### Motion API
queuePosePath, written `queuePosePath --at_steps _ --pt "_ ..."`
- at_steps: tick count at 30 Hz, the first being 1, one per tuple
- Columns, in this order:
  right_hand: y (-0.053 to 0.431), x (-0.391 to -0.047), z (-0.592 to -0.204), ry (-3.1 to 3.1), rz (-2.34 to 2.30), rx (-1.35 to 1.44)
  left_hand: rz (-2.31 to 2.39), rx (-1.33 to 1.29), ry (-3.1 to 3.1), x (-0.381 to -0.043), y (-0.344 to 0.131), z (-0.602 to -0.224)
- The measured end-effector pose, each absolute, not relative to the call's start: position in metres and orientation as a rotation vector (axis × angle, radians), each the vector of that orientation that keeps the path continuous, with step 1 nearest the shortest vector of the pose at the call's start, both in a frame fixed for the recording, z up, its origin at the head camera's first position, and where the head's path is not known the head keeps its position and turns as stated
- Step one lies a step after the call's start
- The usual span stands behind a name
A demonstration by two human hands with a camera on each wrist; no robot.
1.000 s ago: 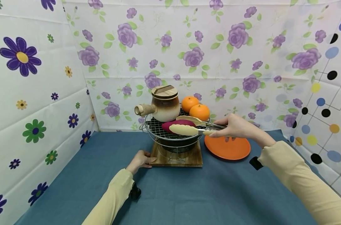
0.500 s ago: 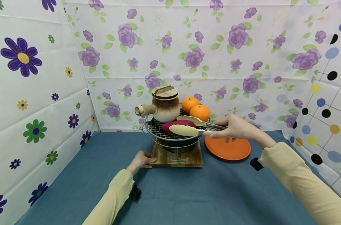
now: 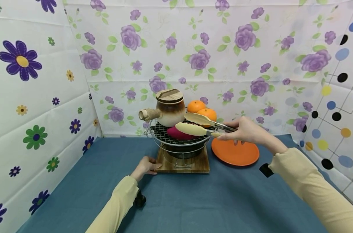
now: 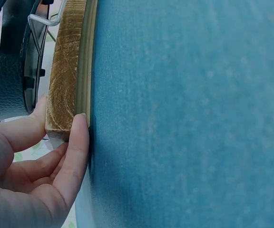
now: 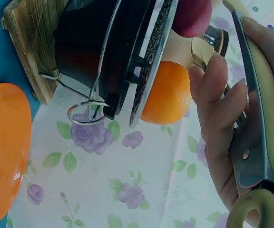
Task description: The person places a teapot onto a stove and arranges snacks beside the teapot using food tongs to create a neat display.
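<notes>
My right hand holds a pair of tongs with cream tips, the tips spread apart just over a purple-red sweet potato. The sweet potato lies on the wire grill rack, in front of a lidded clay teapot with a rope-wrapped handle. Two oranges sit at the rack's back right, partly behind the tongs. With thumb on top and fingers at the edge, my left hand pinches the corner of the wooden board under the stove.
A black stove bowl in a wire frame stands on the board and carries the rack. An orange plate lies to the right, under my right hand in the head view. Patterned cloth walls close in the blue-covered table.
The tongs have risen off the sweet potato, which now stays on the rack below their tips. My left hand keeps its place on the board.
</notes>
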State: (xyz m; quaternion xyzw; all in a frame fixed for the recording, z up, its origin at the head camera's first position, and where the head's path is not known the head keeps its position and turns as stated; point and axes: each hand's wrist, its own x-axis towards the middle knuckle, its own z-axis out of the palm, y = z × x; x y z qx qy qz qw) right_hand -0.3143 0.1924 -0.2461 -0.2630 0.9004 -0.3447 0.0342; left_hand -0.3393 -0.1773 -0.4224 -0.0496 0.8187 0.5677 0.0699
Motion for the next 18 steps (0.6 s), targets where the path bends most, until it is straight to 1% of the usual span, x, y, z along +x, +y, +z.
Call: queuePosePath --at_steps 11,18 --pt "0.204 -0.304 -0.244 2.889 -1.112 -0.698 1.738 -0.142 2.456 -0.342 -0.178 -0.428" --pt "0.219 -0.298 -0.247 2.895 -1.197 -0.707 1.729 -0.119 2.473 -0.341 -0.177 -0.426"
